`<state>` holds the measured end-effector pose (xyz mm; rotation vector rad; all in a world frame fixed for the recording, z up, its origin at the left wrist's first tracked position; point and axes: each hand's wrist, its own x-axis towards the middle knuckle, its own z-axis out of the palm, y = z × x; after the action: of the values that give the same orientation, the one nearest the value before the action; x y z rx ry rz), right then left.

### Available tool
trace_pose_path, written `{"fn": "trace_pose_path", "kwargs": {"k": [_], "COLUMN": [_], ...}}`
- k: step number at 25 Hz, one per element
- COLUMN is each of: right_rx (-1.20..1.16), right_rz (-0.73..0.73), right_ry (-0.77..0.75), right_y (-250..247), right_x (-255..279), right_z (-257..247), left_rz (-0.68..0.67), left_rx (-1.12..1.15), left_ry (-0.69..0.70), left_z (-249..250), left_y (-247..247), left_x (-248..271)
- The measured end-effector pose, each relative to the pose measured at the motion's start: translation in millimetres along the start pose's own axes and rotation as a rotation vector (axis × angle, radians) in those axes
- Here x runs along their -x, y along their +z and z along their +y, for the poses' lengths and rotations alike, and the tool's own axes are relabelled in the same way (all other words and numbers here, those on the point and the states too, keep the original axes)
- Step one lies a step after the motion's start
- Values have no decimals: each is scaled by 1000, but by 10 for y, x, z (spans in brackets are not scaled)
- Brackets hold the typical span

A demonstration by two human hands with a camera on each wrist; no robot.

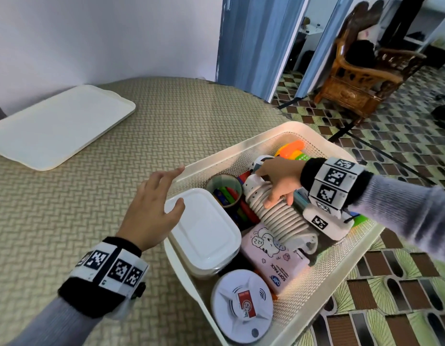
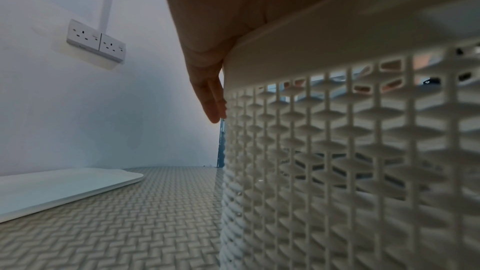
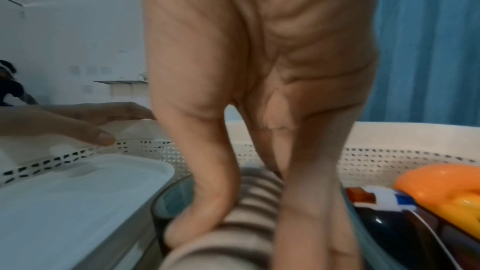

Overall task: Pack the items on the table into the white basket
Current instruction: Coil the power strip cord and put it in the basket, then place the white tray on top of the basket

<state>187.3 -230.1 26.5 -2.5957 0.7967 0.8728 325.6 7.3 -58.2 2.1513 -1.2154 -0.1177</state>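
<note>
The white basket [image 1: 236, 148] stands at the table's right edge, its mesh wall [image 2: 337, 151] close in the left wrist view. My right hand [image 1: 276, 196] reaches inside and grips a coiled white cable bundle [image 1: 284, 218], thumb on one side and fingers on the other [image 3: 249, 202]. My left hand [image 1: 166, 193] is open at the basket's left rim, fingers [image 2: 213, 99] straight along the outside and thumb above a white lidded container [image 1: 204, 231]. Also inside are a tape roll [image 1: 224, 181], a pink tissue pack [image 1: 274, 255], a round white smoke detector [image 1: 241, 303] and an orange toy [image 1: 291, 148].
A flat white tray [image 1: 59, 126] lies on the woven tablecloth [image 1: 166, 116] at the far left, near the wall. Beyond the table's right edge is a patterned floor with a wooden chair [image 1: 361, 78]. Wall sockets [image 2: 96, 42] sit above the tray.
</note>
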Motion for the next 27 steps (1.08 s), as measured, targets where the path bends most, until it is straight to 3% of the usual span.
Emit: {"fn": "trace_pose_path", "kwargs": {"k": [4, 7, 10, 14, 16, 22, 27], "right_rx": [-172, -161, -178, -49, -102, -385, -571], "right_rz": [95, 26, 4, 229, 355, 450, 417], "right_ry": [-68, -125, -114, -127, -171, -390, -419], "right_y": [147, 153, 107, -20, -145, -462, -557], "right_x": [-11, 44, 89, 104, 163, 138, -247], "right_z": [-11, 66, 149, 86, -38, -958, -2128], "left_rz": [-2, -20, 20, 102, 112, 188, 231], "left_rx": [22, 69, 259, 490, 530, 635, 668], "left_ry": [-8, -16, -49, -170, -217, -262, -329], "left_z": [29, 25, 60, 64, 22, -446, -1288], "left_y": [-10, -39, -72, -219, -352, -832, -1284], "left_x": [0, 4, 3, -69, -148, -304, -235]}}
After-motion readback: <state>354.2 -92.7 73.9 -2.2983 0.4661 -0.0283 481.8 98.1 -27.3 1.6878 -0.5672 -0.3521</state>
